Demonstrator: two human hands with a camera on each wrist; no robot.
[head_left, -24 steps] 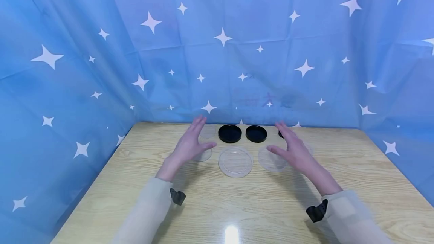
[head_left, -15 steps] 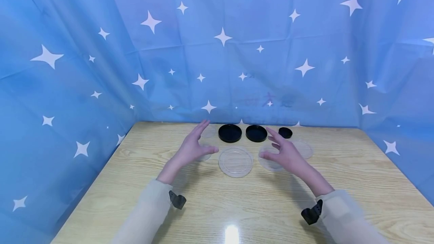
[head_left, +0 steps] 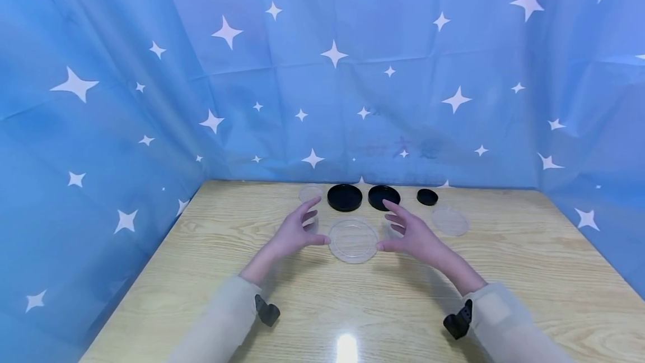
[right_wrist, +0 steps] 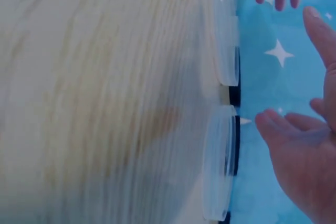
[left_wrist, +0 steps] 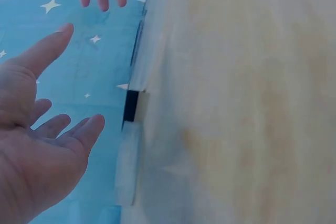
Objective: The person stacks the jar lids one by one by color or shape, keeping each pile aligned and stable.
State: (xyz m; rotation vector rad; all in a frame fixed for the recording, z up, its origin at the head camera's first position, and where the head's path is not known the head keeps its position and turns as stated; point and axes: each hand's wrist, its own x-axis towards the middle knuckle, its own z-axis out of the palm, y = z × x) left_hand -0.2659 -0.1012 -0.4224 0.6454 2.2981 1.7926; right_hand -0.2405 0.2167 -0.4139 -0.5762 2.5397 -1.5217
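A large clear round plastic dish (head_left: 353, 242) with a ringed base lies on the table at mid-centre. My left hand (head_left: 294, 233) hovers to its left, thumb tip at the rim in the head view, holding nothing. On the opposite side is my right hand (head_left: 415, 237), also holding nothing, its thumb near the right rim. Both hands have gently curved, spread fingers and face each other. The right hand mostly covers another clear dish (right_wrist: 218, 166); one more clear dish (left_wrist: 128, 163) is mostly hidden by the left hand in the head view.
Along the back stand a large black round dish (head_left: 345, 198), a slightly smaller black dish (head_left: 384, 198) and a small black dish (head_left: 427, 197). Clear dishes lie at back left (head_left: 311, 193) and right (head_left: 450, 222). A blue star-patterned curtain (head_left: 282, 99) borders the wooden table (head_left: 302, 307).
Both hands have moved inward and nearer to the person, closing in on the large clear dish from either side. The small black dish, partly covered before, now shows fully.
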